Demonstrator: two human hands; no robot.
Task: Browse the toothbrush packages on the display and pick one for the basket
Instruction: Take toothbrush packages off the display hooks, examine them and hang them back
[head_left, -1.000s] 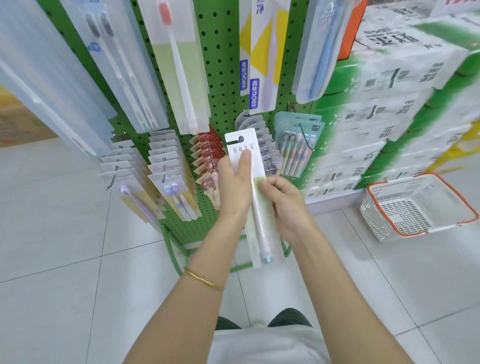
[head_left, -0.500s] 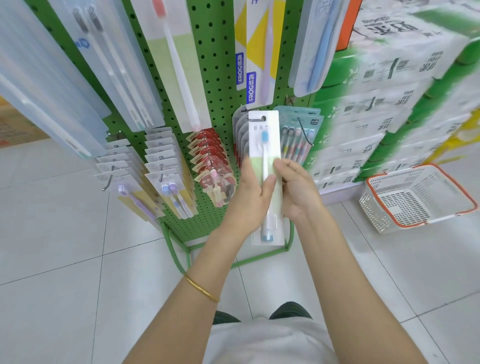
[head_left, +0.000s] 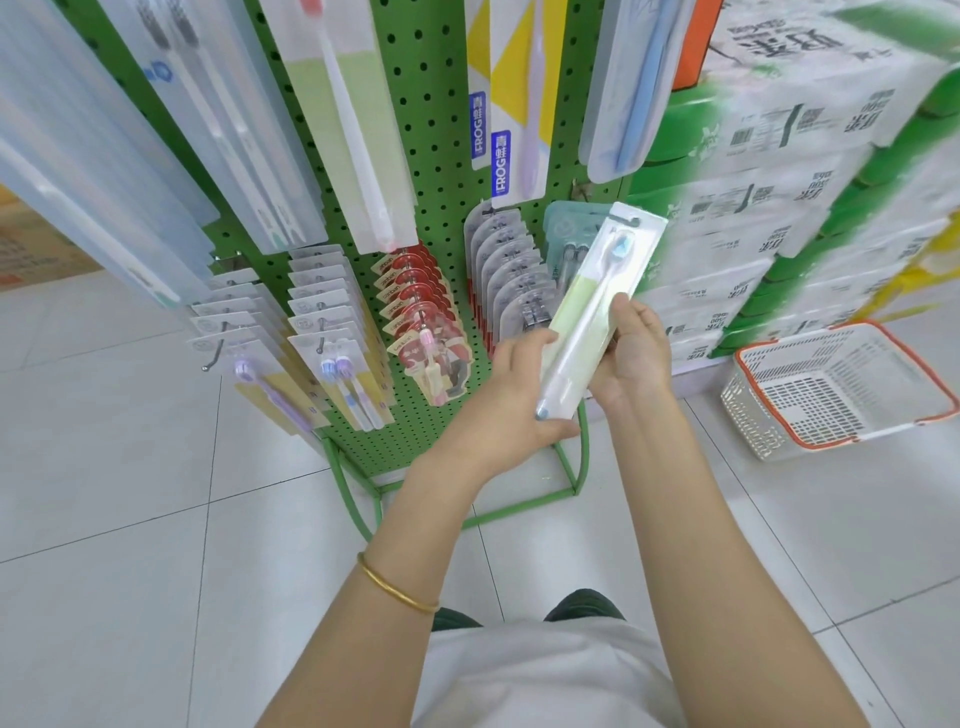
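Both hands hold one long clear plastic toothbrush package with a pale green card (head_left: 587, 322). It is tilted, bristle end up and to the right, in front of the green pegboard display rack (head_left: 441, 171). The left hand (head_left: 511, 395) wraps its fingers around the lower end. The right hand (head_left: 634, 353) pinches the middle of the right edge, thumb on the front.

The white plastic basket with an orange rim (head_left: 748, 421) sits on the tiled floor, well apart to the right. The film looks slick and the package is long, so a loose one-handed grip during the carry could let it swing or slip. A drop from standing height could miss the basket or bounce off its rim. Its raised end is near the hung packs and could snag one.

Count: one package in hand holding one toothbrush, one basket, two hands, and five hanging stacks on the lower row, as far as I can tell.
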